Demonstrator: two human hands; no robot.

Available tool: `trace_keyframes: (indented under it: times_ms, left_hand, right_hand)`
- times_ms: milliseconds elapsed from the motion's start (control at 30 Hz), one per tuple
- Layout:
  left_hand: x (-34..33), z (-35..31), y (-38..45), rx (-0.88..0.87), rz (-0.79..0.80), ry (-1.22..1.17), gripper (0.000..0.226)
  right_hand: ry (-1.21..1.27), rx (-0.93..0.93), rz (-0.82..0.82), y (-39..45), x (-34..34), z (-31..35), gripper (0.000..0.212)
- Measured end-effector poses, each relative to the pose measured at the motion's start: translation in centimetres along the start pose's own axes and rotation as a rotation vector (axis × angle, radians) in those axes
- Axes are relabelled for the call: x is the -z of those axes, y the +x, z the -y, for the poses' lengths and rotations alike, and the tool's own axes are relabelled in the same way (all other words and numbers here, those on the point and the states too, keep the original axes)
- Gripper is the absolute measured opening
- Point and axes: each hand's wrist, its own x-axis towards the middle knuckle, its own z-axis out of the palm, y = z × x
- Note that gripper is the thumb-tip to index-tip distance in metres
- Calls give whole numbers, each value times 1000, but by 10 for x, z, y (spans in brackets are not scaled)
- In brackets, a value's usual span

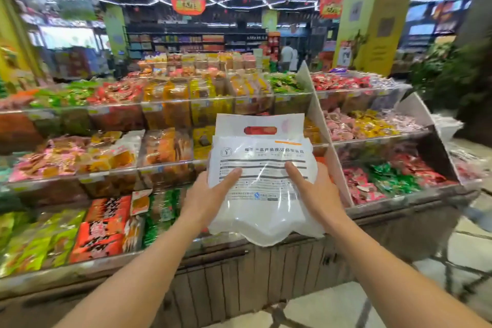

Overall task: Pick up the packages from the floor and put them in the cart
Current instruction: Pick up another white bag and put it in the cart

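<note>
I hold a white plastic package (263, 176) upright at chest height in front of a snack display. It has a handle cut-out at the top and grey printed text on its face. My left hand (210, 192) grips its left edge with the thumb across the front. My right hand (311, 189) grips its right edge the same way. Part of a metal cart frame (452, 271) shows at the lower right, its basket out of view. I see no other packages on the floor.
A tiered wooden display stand (239, 274) with clear bins of colourful snack packs fills the space ahead. Tiled floor (332, 309) lies at the lower right. Green plants (458, 74) stand at the right, and two people (288, 57) stand far back by the shelves.
</note>
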Motion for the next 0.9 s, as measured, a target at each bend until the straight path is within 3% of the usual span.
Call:
trace_keyframes:
  times_ms: [67, 133, 267, 433, 500, 633, 733, 900]
  left_hand:
    - [-42, -28, 6, -51, 70, 14, 40]
    - [-89, -54, 7, -100, 134, 13, 48]
    - [-188, -100, 2, -183, 240, 5, 72]
    - [-310, -158, -33, -309, 364, 41, 26]
    - [-357, -178, -48, -330, 409, 42, 23]
    - [-450, -210, -72, -372, 462, 21, 55]
    - [-510, -233, -89, -366, 509, 29, 32]
    - [-601, -258, -114, -436, 624, 25, 39]
  right_hand:
    - [-19, -16, -84, 2, 52, -5, 88]
    - [-38, -53, -165, -1, 106, -11, 80]
    - [-89, -121, -310, -10, 212, -37, 88]
    - [-79, -142, -474, -35, 337, -73, 67]
    - [-115, -161, -507, -44, 381, -88, 82]
    - [-139, -243, -589, -62, 467, -117, 88]
    - [-159, -298, -662, -74, 519, -138, 113]
    - [-208, -362, -743, -81, 597, -184, 102]
